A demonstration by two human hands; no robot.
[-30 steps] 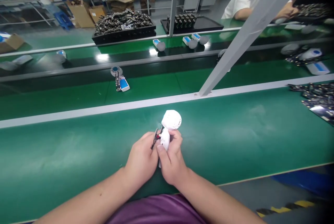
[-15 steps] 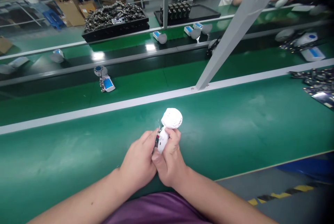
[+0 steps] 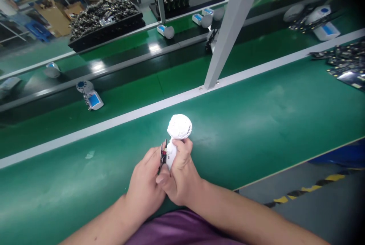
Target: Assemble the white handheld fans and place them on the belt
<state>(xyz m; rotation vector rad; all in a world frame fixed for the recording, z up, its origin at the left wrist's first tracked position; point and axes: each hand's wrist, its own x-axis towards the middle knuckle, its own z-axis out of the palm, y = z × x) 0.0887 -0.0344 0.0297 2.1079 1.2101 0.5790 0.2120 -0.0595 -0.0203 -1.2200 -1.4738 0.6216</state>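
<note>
The right hand [image 3: 181, 172] is closing tightly around the narrow white body of a white plastic device [image 3: 179, 127], just below its domed, textured head, with its thumb pressing down at the lower end. The left hand [image 3: 144, 176] is cupping the device's other side, its fingers curled in close against the right hand. The grip is narrow and firm, with the hands touching each other. A small dark circuit board [image 3: 163, 152] with a red spot is standing against the device's side, right at the left hand's fingertips; how far it is seated is too small to tell.

The device is being held just above a green conveyor belt [image 3: 242, 131], its head tilting away from the person and clear of both hands. Beyond the grip, a white belt rail [image 3: 114, 117] is running across the view, with a grey upright post [image 3: 230, 28] rising from it. Ahead and to the right of the hands, a loose pile of circuit boards [image 3: 345, 62] is lying on the belt. Farther ahead on a second belt, an opened unit with a blue label [image 3: 92, 100] is lying on its side. Past that, a black tray of heaped boards [image 3: 105, 34] is sitting beyond a glass panel.
</note>
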